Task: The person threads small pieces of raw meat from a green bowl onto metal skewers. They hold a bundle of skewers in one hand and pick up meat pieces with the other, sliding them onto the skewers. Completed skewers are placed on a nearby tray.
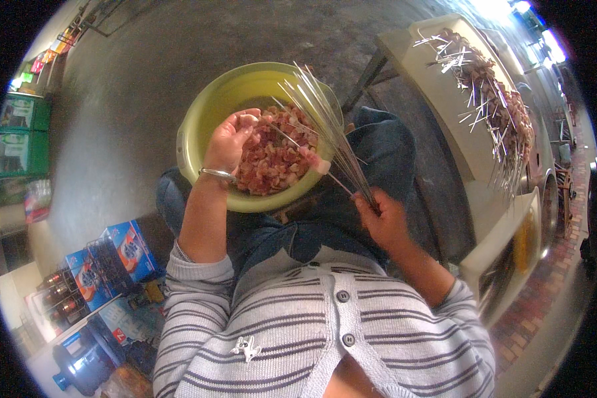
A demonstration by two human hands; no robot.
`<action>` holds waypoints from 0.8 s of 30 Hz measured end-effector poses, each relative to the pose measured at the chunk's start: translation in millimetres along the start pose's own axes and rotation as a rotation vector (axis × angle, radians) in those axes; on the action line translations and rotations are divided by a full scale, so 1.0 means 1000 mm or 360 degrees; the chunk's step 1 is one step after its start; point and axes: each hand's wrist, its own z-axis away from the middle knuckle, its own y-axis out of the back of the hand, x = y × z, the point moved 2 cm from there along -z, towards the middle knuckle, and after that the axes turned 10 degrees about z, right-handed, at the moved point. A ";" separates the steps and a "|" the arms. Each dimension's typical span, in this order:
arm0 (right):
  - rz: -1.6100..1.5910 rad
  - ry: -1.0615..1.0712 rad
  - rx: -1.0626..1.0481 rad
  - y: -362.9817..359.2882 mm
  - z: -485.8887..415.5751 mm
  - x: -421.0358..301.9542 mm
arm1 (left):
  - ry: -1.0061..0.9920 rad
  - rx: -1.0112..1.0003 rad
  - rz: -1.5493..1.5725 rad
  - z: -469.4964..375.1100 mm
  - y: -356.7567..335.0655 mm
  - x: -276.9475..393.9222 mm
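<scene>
A yellow-green plastic basin (191, 117) holds many small pieces of raw meat (273, 166) in front of me. Over its left part, my left hand (234, 137), with a silver bangle at the wrist, has a pale piece of meat (248, 119) between its fingers. My right hand (380, 216) grips a fanned bundle of thin metal skewers (336, 137) near the basin's right rim. One skewer points apart from the bundle towards my left hand, with a few meat pieces (313, 160) threaded on it.
At the right, a pale table (428, 89) bears a long heap of loaded skewers (497, 99). A white container (502, 239) is nearer me. Blue printed boxes (129, 246), dark bottles (67, 303) and a large blue water bottle (82, 358) stand at the lower left. Green crates (22, 134) are further off.
</scene>
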 end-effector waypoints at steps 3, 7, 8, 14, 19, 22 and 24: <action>-0.0018 -0.0075 -0.0083 0.001 -0.003 0.001 | -0.0227 0.0033 -0.0532 0.000 0.004 0.004; -0.0145 -0.0020 -0.0064 0.001 -0.003 -0.001 | -0.0232 0.0082 -0.0727 0.001 0.006 0.001; -0.0166 -0.0008 -0.0055 0.000 -0.003 -0.002 | -0.0123 0.0090 -0.0634 0.002 0.005 -0.001; -0.0190 0.0047 -0.0069 -0.002 -0.002 -0.007 | 0.0406 0.0006 0.0665 0.011 -0.003 -0.012; 0.0066 0.0019 -0.0130 -0.005 0.004 -0.006 | 0.0171 0.0287 0.0862 0.001 -0.007 -0.018; 0.0041 0.0036 -0.0082 -0.011 0.006 -0.007 | 0.0127 0.0400 0.1092 -0.004 -0.006 -0.015; 0.0014 -0.0022 -0.0084 -0.013 0.007 -0.007 | 0.0080 0.0433 0.1086 -0.004 -0.008 -0.011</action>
